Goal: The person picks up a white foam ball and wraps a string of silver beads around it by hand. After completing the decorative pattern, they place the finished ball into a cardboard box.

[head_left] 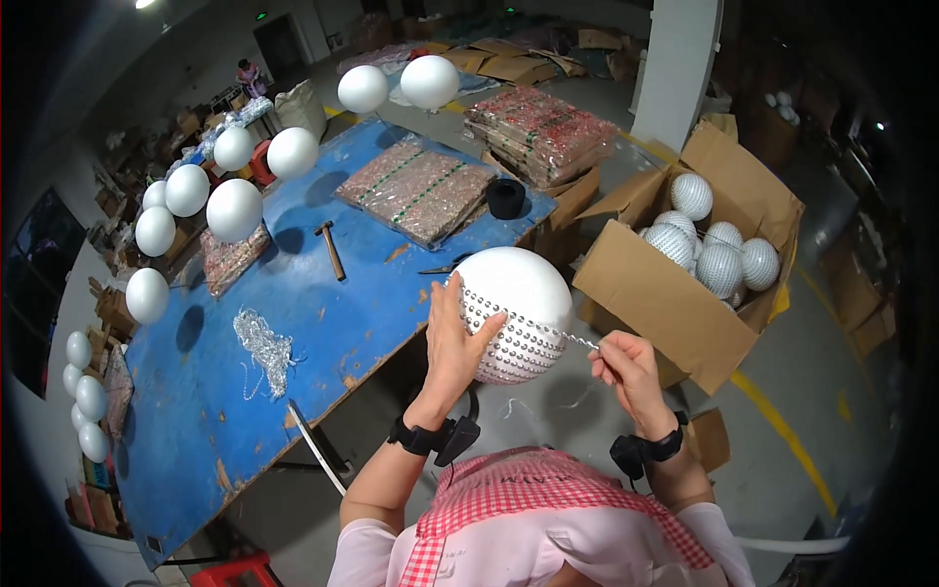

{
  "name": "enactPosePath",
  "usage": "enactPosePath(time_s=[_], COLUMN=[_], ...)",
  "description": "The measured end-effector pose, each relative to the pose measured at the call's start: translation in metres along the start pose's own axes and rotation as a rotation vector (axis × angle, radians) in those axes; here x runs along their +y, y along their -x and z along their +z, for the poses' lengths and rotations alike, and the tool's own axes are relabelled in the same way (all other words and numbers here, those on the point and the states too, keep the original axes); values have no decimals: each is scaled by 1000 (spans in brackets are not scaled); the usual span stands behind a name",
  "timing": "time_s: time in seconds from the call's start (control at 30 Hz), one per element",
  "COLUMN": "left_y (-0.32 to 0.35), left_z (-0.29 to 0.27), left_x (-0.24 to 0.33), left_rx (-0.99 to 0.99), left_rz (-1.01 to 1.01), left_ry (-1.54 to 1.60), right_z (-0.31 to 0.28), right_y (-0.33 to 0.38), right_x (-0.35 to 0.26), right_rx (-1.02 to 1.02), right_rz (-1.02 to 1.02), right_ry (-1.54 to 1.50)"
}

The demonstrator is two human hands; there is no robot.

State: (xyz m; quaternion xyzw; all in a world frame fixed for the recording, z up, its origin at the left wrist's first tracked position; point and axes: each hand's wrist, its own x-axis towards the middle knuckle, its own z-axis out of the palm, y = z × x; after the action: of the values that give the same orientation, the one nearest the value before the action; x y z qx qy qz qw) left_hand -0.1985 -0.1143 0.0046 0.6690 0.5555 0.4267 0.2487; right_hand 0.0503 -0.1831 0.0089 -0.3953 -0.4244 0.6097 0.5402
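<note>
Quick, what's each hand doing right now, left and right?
Left hand: open, palm and fingers pressed flat against the white ball.
Right hand: closed, pinching the beaded strand that runs onto the ball.

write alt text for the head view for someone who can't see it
Left hand steadies a white ball while the right hand pulls a bead strand taut around it. A blue table lies to the left, a box of beaded balls to the right.
</note>
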Motion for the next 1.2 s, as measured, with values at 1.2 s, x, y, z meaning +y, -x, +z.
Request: enactPosePath(time_s=[1.2], left_y=[18], left_z=[40], left_x=[28], left_rx=[192], left_rz=[-44], left_ry=[-268], right_z=[-52], right_y=[-35], right_x=[16], right_rx=[-329], right_rz=[16], right_ry=[269])
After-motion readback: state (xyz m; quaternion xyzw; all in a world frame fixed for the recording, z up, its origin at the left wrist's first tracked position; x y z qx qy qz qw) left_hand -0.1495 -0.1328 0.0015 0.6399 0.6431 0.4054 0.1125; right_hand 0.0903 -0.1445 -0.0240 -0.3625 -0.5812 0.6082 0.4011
